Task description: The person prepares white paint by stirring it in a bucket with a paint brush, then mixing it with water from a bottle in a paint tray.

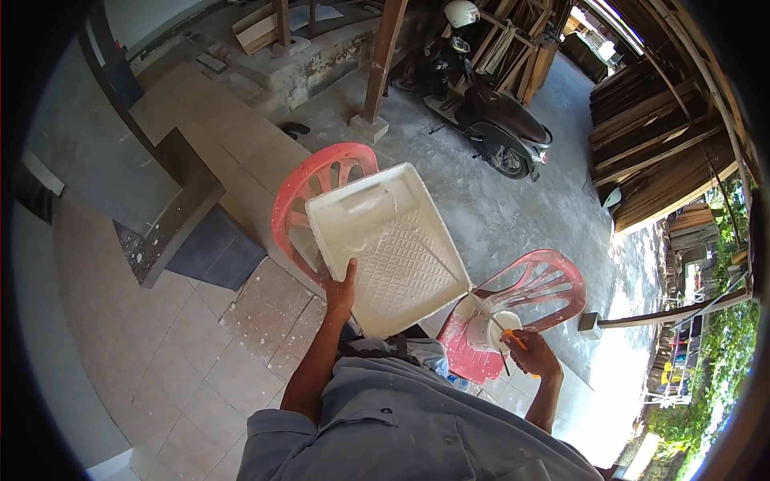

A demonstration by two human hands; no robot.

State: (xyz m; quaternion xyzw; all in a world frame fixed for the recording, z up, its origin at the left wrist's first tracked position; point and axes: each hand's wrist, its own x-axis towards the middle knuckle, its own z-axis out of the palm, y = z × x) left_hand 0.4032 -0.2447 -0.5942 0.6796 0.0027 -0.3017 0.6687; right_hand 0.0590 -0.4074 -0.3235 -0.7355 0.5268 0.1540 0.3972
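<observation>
My left hand grips the left edge of a paint tray, its thumb lying over the rim. Cream-white paint coats the tray, which has a ribbed grid over its lower part. My right hand is closed around an orange-handled tool. A thin metal rod runs from that handle toward the tray's right corner; I cannot make out the tool's head. Just beside the right hand, a white paint bucket stands on the seat of a red plastic chair.
Another red plastic chair is behind the tray. Farther off, a motor scooter is parked by a wooden post. Stacked timber lines the right side. Paint spots mark the floor tiles, and a dark grey block stands at left.
</observation>
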